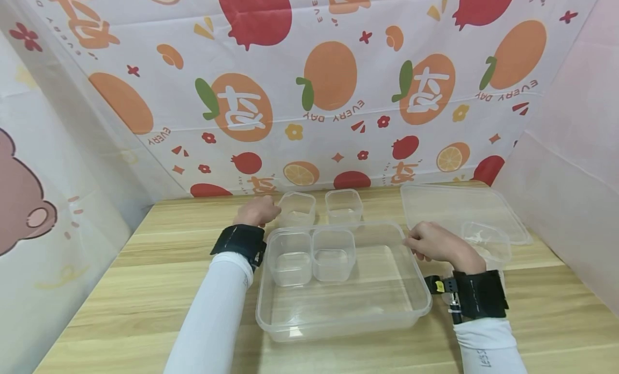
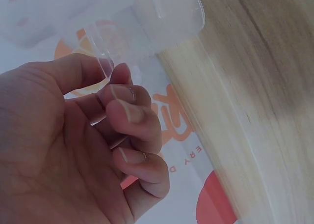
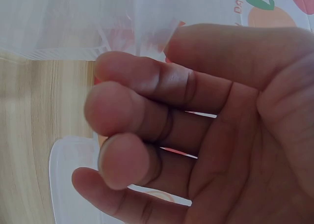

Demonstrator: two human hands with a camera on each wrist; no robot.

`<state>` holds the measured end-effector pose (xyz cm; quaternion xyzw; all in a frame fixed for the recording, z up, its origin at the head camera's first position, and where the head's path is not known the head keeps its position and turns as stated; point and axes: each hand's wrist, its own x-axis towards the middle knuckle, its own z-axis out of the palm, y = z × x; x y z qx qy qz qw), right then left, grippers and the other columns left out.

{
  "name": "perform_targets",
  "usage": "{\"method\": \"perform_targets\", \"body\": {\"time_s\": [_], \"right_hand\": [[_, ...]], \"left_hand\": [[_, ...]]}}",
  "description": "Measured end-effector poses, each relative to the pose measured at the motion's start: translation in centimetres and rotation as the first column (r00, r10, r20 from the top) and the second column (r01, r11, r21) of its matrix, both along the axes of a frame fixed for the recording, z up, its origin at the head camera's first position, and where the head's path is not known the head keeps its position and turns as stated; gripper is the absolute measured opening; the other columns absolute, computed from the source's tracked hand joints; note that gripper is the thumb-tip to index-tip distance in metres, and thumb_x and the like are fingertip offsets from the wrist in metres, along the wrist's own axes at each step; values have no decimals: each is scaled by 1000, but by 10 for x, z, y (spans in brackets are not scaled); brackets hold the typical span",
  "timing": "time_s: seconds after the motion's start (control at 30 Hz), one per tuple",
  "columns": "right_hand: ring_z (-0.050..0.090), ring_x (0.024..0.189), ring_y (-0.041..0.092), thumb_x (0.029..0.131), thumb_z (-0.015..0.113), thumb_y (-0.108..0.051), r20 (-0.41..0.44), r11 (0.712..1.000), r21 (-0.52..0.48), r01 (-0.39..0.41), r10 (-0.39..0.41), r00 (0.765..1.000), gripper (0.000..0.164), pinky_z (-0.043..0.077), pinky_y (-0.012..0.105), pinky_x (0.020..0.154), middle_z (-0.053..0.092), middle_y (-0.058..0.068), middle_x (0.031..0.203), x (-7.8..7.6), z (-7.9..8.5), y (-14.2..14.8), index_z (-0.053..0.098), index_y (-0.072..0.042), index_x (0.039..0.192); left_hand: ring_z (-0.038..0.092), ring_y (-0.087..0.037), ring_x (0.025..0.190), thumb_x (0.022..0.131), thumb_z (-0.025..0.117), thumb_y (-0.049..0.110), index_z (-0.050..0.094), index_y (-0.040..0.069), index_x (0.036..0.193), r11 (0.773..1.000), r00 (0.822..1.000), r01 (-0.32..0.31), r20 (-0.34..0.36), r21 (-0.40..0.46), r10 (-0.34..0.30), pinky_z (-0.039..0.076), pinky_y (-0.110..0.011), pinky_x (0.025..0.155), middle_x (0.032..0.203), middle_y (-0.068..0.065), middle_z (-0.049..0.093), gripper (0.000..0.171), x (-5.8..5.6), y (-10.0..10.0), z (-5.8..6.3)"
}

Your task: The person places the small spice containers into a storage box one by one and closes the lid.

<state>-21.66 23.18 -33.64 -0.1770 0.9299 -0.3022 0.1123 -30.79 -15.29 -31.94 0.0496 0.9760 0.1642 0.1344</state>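
Observation:
A large clear plastic box (image 1: 338, 326) stands on the table, with two small clear tubs (image 1: 290, 277) side by side in its back left part. My right hand (image 1: 437, 242) pinches the large box's right rim between thumb and forefinger; the other fingers are loosely curled in the right wrist view. Behind the box, my left hand (image 1: 256, 210) pinches the rim of another small clear tub (image 1: 297, 205). In the left wrist view, thumb and forefinger meet at that tub's edge (image 2: 100, 49). A matching tub (image 1: 344, 202) stands to its right.
A flat clear lid (image 1: 450, 202) lies at the table's back right. Another clear container (image 1: 493, 245) sits by my right wrist, partly hidden by it. The wooden table (image 1: 145, 288) meets a fruit-print cloth (image 1: 333, 148) at the back, with cloth at both sides.

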Motion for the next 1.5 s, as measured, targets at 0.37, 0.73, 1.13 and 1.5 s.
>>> {"method": "perform_targets", "body": {"time_s": [0.37, 0.73, 1.13, 1.5], "right_hand": [[43, 50, 12, 102, 57, -8, 2, 1000, 8, 4, -4, 1000, 34, 33, 26, 48, 50, 0, 56, 0, 0, 0, 64, -6, 69], [42, 49, 11, 102, 57, -9, -21, 1000, 12, -13, 13, 1000, 34, 32, 26, 48, 50, 0, 56, 0, 0, 0, 63, -6, 68], [44, 51, 13, 102, 57, -8, 3, 1000, 6, 6, -6, 1000, 31, 34, 26, 49, 49, 0, 57, 1, 0, 1, 65, -2, 72], [45, 51, 13, 102, 57, -7, 9, 1000, 2, 8, -8, 1000, 31, 35, 25, 49, 50, 1, 58, 1, 0, 1, 66, -3, 73]], "left_hand": [[41, -16, 57, 105, 44, 17, 59, 1, 85, 999, 999, 46, 15, 4, -46, 36, -28, 57, 64, -2, 41, 30, -1, -2, 8], [38, -13, 54, 107, 44, 18, 64, -4, 101, 998, 998, 59, -26, -1, -59, 32, -28, 55, 64, -1, 39, 29, 2, -1, 14], [44, -21, 66, 106, 42, 20, 63, -4, 121, 996, 986, 84, -148, 8, -82, 33, -31, 58, 79, -9, 47, 35, 8, 6, 25], [38, -18, 56, 105, 43, 19, 52, 9, 72, 995, 970, 93, -230, 36, -82, 30, -30, 54, 64, -2, 39, 35, 16, 14, 34]]}}
